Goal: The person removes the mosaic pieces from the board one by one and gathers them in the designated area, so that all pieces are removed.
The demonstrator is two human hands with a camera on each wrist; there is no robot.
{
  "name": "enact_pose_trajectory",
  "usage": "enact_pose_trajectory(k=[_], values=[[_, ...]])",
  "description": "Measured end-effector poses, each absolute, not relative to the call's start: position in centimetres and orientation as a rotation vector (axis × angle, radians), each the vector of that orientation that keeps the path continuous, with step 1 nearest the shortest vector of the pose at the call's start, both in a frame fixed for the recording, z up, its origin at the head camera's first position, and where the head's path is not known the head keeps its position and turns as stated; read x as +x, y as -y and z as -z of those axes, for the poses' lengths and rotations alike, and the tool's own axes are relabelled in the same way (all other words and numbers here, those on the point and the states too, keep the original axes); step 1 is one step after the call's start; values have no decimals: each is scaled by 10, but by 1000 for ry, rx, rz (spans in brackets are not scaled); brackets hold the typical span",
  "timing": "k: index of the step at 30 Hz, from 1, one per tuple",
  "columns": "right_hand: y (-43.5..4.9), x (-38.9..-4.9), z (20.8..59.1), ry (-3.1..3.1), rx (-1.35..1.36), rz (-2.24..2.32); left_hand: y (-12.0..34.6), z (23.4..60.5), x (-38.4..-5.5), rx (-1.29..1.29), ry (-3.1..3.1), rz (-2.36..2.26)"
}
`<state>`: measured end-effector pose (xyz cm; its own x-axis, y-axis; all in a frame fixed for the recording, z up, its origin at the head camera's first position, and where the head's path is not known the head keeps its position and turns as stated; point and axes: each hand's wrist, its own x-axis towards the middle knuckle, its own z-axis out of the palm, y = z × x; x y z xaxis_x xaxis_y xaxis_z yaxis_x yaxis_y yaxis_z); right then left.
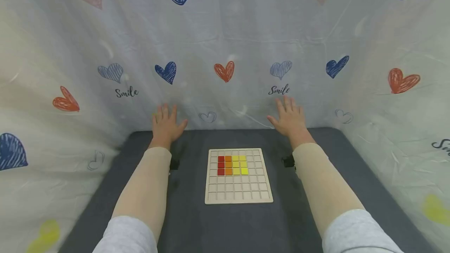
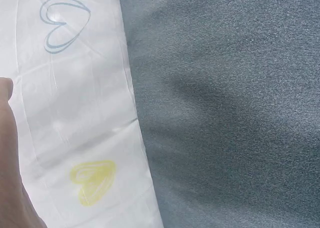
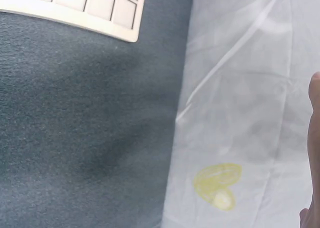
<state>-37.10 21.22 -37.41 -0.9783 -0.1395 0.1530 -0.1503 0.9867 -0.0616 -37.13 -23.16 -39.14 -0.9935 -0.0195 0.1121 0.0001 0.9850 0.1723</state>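
Both arms reach forward over a dark grey table. My left hand (image 1: pixel 166 127) has its fingers spread and straight, near the table's back edge at the left, holding nothing. On the other side my right hand (image 1: pixel 290 120) is spread the same way, also with nothing in it. Between the forearms lies a square pale wooden grid board (image 1: pixel 239 196). In its upper part sits a block of coloured square tiles: red tiles (image 1: pixel 220 165) at the left, orange tiles (image 1: pixel 228 165) beside them, then yellow tiles (image 1: pixel 240 165). The right wrist view shows one corner of the board.
A white curtain (image 1: pixel 246 22) printed with hearts and the word Smile hangs behind the table (image 1: pixel 225 229) and along both sides. Small black devices (image 1: pixel 288 162) show at the inner side of both wrists.
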Motion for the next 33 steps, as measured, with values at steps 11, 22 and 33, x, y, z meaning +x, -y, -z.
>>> enact_pose_trajectory(k=[11, 22, 33], values=[[-211, -378, 382, 3020, 220, -60, 232, 389, -381, 0, 3011, 209], [-207, -382, 376, 3020, 266, -21, 238, 382, -377, -30, 3018, 197], [-193, -373, 372, 2945, 454, -37, 240, 383, -367, -173, 2894, 287]])
